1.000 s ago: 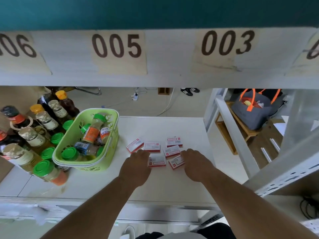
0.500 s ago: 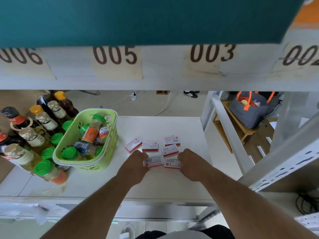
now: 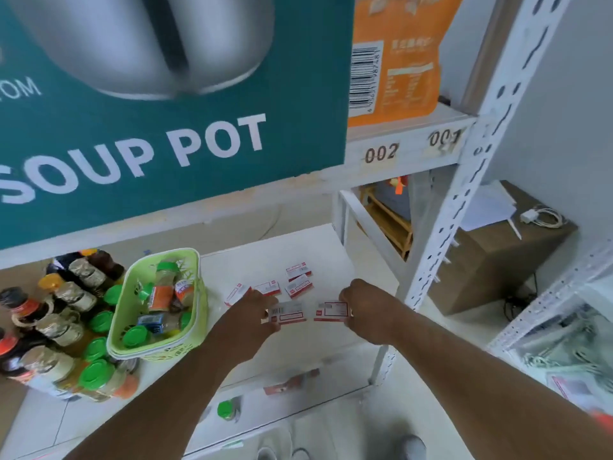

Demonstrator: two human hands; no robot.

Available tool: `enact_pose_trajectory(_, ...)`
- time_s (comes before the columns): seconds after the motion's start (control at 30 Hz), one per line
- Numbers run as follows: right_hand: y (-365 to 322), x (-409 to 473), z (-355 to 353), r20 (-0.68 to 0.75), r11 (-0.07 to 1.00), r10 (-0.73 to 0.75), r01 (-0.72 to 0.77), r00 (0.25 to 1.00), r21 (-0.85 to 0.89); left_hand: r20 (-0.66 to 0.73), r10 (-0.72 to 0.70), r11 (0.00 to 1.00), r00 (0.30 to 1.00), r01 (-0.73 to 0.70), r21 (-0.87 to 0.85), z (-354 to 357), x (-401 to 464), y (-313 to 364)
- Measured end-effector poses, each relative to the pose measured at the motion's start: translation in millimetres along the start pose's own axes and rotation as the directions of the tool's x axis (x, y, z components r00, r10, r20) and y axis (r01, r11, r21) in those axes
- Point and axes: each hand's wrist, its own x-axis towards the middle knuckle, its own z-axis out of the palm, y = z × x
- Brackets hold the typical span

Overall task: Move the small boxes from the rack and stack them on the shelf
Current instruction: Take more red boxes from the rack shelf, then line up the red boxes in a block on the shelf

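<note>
Several small white-and-red boxes lie on the white rack shelf [image 3: 275, 257]. My left hand [image 3: 248, 317] pinches one small box [image 3: 288, 313] and holds it above the shelf surface. Another small box [image 3: 331, 311] is pinched in my right hand [image 3: 365, 313], lifted level with the first. Behind the hands more boxes stay flat on the shelf: one at the left [image 3: 236, 293], one beside it [image 3: 268, 288], and two further back [image 3: 299, 287] [image 3: 298, 269].
A green basket [image 3: 156, 340] of spice jars sits left of the boxes, with sauce bottles [image 3: 56, 310] beyond it. A teal soup pot carton [image 3: 166, 111] fills the shelf above. A white perforated upright [image 3: 464, 180] stands right. A second rack [image 3: 564, 327] is at far right.
Both hands closed on a box each and lifted them off the shelf toward me. The camera view tilted up and swung right, bringing the soup pot carton into view.
</note>
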Motion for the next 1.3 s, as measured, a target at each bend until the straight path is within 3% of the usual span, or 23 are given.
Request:
enact_pose_trajectory(0.33,40,-156,-48,-0.102,0.984,0.171,-0.174,0.98,-0.024,0.063,0.251,0.968,0.966,-0.249,-0.031,12,-31,100)
enact_pose_trajectory(0.5,83,-260,-80,-0.169,0.946,0.322,-0.323,0.932,0.019,0.074,0.398,0.916,0.914,-0.393,-0.078,28,-45,200)
enact_pose_trajectory(0.6,116,-329,-101,-0.22,0.898,0.439,-0.436,0.871,0.062,0.114,0.497,0.866,0.86,-0.483,-0.131,43,-53,274)
enact_pose_trajectory(0.93,178,-537,-172,-0.408,0.744,0.599,-0.668,0.688,-0.034,0.163,0.759,0.651,0.631,-0.72,-0.241,83,-79,493)
enact_pose_trajectory(1.3,247,-604,-242,-0.526,0.611,0.681,-0.791,0.51,0.024,0.148,0.881,0.473,0.45,-0.85,-0.231,91,-48,659)
